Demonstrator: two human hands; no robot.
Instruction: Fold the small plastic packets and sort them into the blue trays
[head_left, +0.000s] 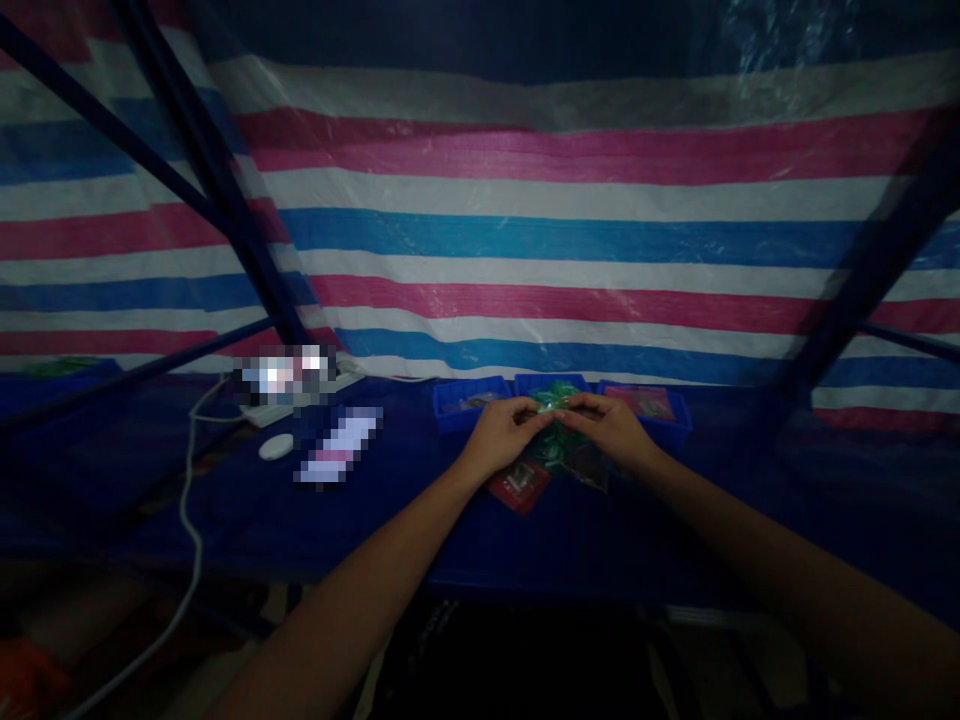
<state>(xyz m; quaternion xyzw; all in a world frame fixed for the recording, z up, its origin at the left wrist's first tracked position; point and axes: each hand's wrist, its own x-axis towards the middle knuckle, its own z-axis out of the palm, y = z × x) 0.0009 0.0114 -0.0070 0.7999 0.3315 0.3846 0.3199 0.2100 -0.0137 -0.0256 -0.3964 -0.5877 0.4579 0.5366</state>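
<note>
My left hand (pixel 504 434) and my right hand (pixel 613 428) meet over the blue table, each with its fingers closed on a green plastic bag (pixel 553 400). The bag is shiny and crumpled, and its contents do not show clearly. More green bags (pixel 553 447) lie just below my fingers. A red packet (pixel 519 485) with something small and pale inside lies by my left wrist. Near my right palm is a dark clear-edged packet (pixel 586 466). Behind my hands stand a left blue bin (pixel 450 416), a middle blue bin (pixel 529 381) and a right blue bin (pixel 679 425).
A power strip (pixel 300 400) with a white cable (pixel 187 500) lies at the left. Nearby are a white oval object (pixel 276 446) and a blurred-out lit screen (pixel 341 445). Blue metal posts (pixel 877 270) and a striped sheet (pixel 540 240) bound the table (pixel 675 530).
</note>
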